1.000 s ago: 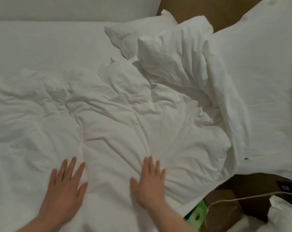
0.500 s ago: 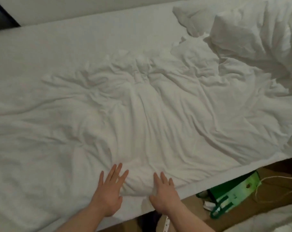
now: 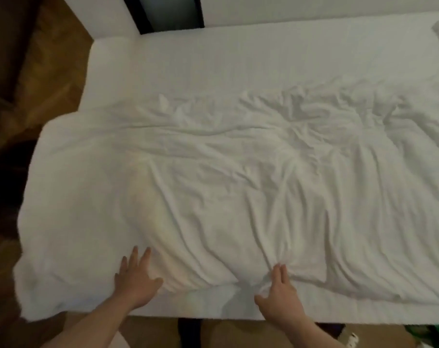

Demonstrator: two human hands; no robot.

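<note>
— Where to begin on the duvet [image 3: 238,197]?
— At the near edge, bottom of the frame. Spread across the bed [image 3: 238,59], filling the middle of the frame, creased all over, worst from the centre toward the right.
— Hands?
— Left hand [image 3: 135,280] at lower left of centre: flat, fingers straight, pressing on the cloth, gripping nothing. Right hand [image 3: 281,295] at lower centre: likewise released, fingers straight, tips against a knot of folds fanning upward.
— Push or pull, then?
— Push, most likely. Sweep outward from between the hands with flat palms, left toward the left edge of the frame, right toward the right. Light pressure only, to avoid dragging the filling and heaping fresh ridges ahead of the fingers.
— And the knot at the right fingertips?
— Better lifted a little and laid down again than ground flat.
— Any risk on the left?
— Overhang at lower left, past the end of the bed and above the floor [image 3: 52,71]. Go gently there; otherwise liable to slide off.
— Far side?
— Bare bed along the top of the frame. Probably worth a tug across afterward.
</note>
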